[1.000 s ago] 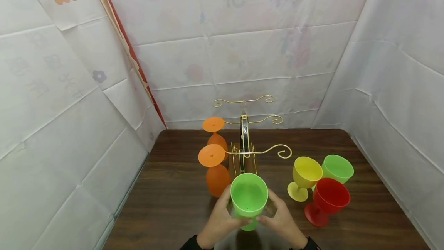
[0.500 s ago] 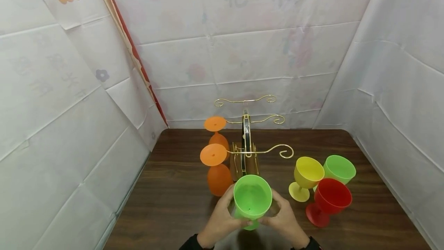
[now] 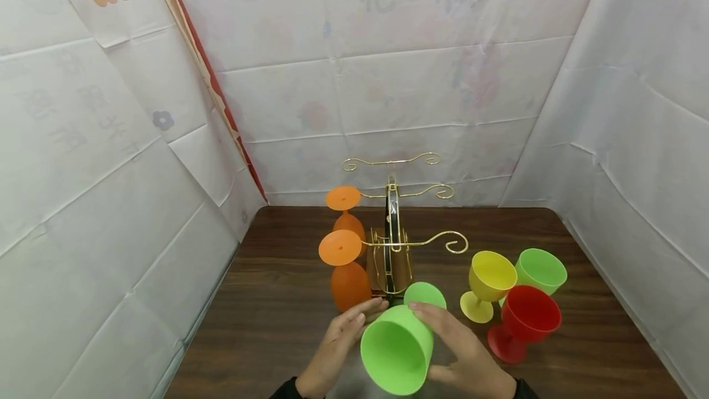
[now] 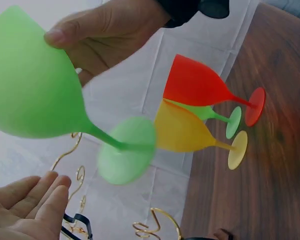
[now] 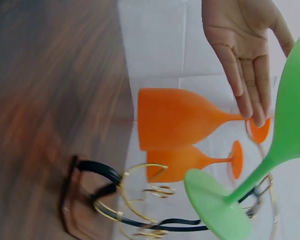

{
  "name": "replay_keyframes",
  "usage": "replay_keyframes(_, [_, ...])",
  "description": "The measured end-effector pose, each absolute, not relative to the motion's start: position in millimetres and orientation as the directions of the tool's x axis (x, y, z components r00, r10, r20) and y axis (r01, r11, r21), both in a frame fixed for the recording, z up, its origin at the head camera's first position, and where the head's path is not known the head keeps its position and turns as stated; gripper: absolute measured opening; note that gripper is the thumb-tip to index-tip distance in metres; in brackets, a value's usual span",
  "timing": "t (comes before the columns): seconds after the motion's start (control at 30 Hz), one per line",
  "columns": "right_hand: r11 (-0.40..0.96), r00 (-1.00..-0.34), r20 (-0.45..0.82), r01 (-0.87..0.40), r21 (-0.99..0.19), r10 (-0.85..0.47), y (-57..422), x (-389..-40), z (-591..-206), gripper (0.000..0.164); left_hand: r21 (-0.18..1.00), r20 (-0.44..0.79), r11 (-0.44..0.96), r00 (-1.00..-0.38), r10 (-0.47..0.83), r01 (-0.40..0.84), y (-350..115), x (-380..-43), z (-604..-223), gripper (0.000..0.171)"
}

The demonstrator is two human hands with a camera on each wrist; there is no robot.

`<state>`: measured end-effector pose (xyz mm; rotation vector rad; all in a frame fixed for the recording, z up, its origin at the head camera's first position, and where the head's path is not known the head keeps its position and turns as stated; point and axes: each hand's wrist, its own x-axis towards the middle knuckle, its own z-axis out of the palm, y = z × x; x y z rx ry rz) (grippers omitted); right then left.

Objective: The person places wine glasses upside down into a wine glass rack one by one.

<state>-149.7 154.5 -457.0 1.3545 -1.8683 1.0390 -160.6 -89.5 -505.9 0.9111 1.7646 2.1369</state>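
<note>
A green plastic goblet [image 3: 394, 351] is tipped on its side, its mouth turned toward me and its foot pointing at the rack. My right hand [image 3: 468, 353] grips the bowl, thumb on one side as the left wrist view shows. My left hand [image 3: 342, 340] is off the goblet, palm facing it and fingers extended. The gold-armed stemware rack [image 3: 392, 220] stands just beyond both hands. From its left arms hang two orange goblets, a near one [image 3: 350, 288] and a far one [image 3: 349, 224], upside down by their feet.
To the right of the rack, a yellow goblet [image 3: 492, 276], a red goblet [image 3: 530, 313] and another green goblet [image 3: 541, 268] stand upright, close together on the dark wooden table [image 3: 266, 325]. White sheeting [image 3: 388, 91] walls the table at back and sides.
The green goblet has gone from upright in both hands to tipped over, foot away from me. My left hand has let go and opened; the right has shifted onto the bowl.
</note>
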Motion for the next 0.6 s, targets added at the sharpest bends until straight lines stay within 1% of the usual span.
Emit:
replay_keyframes(0.07, [0.175,-0.186,0.822,-0.979,-0.108,-0.538,153,-149,-446,0.064,0.959,0.263,-0.237,-0.792,0.551,0.153,-91,-159,-503,0.052])
replay_keyframes(0.13, [0.177,-0.086,0.806,-0.984,0.023,-0.585,152,-149,-435,0.058,0.978,0.131,-0.207,-0.807,0.575,0.012,-92,-148,-465,0.053])
replay_keyframes(0.2, [0.186,-0.005,0.775,-0.972,0.145,-0.632,153,-149,-426,0.052,0.98,0.073,-0.191,-0.8,0.595,-0.052,-92,-146,-459,0.054])
replay_keyframes(0.3, [0.181,0.058,0.72,-0.951,0.251,-0.692,155,-150,-418,0.043,0.973,0.014,-0.184,-0.757,0.653,-0.142,-91,-144,-450,0.053])
replay_keyframes(0.37, [0.169,0.09,0.687,-0.939,0.3,-0.721,156,-151,-413,0.035,0.96,-0.012,-0.19,-0.709,0.705,-0.205,-91,-144,-445,0.053])
replay_keyframes(0.43, [0.142,0.115,0.657,-0.935,0.325,-0.745,157,-152,-410,0.031,0.944,-0.024,-0.198,-0.654,0.756,-0.263,-92,-144,-442,0.053])
replay_keyframes(0.53, [0.097,0.144,0.607,-0.934,0.345,-0.782,158,-153,-407,0.03,0.923,-0.027,-0.204,-0.584,0.811,-0.326,-93,-143,-441,0.054])
replay_keyframes(0.6, [0.072,0.156,0.571,-0.932,0.356,-0.806,159,-152,-407,0.031,0.917,-0.029,-0.199,-0.555,0.831,-0.346,-94,-142,-441,0.054])
